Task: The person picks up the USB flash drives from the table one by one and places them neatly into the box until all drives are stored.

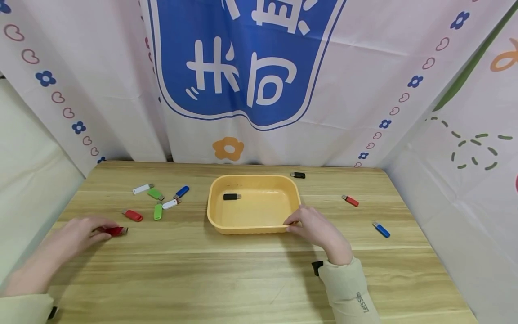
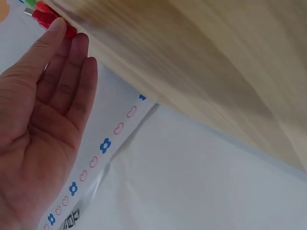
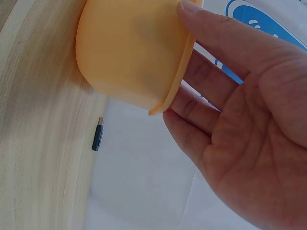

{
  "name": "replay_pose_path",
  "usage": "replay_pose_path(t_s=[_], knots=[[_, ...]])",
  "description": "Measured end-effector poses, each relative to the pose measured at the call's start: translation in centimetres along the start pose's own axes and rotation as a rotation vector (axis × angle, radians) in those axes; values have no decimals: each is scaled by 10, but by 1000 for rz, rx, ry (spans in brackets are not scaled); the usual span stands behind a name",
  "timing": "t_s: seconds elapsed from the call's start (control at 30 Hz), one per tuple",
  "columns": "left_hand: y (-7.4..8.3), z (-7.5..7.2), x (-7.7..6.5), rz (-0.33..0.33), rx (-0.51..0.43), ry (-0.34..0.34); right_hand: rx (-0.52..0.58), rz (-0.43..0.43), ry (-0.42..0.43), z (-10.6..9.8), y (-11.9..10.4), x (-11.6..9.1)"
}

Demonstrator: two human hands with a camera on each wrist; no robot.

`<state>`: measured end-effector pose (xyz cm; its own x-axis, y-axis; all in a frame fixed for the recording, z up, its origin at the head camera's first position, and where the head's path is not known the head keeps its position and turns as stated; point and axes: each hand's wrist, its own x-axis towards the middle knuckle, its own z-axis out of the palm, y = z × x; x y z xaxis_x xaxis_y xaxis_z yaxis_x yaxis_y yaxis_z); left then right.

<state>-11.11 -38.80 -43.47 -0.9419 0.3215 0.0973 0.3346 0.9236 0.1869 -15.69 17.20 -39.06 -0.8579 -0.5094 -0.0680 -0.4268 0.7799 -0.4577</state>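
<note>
The left hand lies flat on the counter, its straight fingertips touching a red memory stick without gripping it. The right hand rests at the near right corner of the yellow tray, thumb on top of the rim and fingers under its edge, pinching it. Inside the tray lies one black stick, toward the far left. Left of the tray is a loose cluster: a second red stick, two green, two white and a blue one. To the right, well apart, lie a black stick, a red one and a blue one.
</note>
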Motion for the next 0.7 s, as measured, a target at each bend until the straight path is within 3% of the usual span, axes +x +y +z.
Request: replay_pose_path(t_s=[0.3, 0.53, 0.7], knots=[[12, -1, 8, 48, -15, 165, -4, -4, 1, 0, 1, 0], [27, -6, 16, 37, -58, 166, -3, -7, 0, 1, 1, 0], [36, -1, 23, 51, -83, 184, 1, 0, -1, 1, 1, 0]])
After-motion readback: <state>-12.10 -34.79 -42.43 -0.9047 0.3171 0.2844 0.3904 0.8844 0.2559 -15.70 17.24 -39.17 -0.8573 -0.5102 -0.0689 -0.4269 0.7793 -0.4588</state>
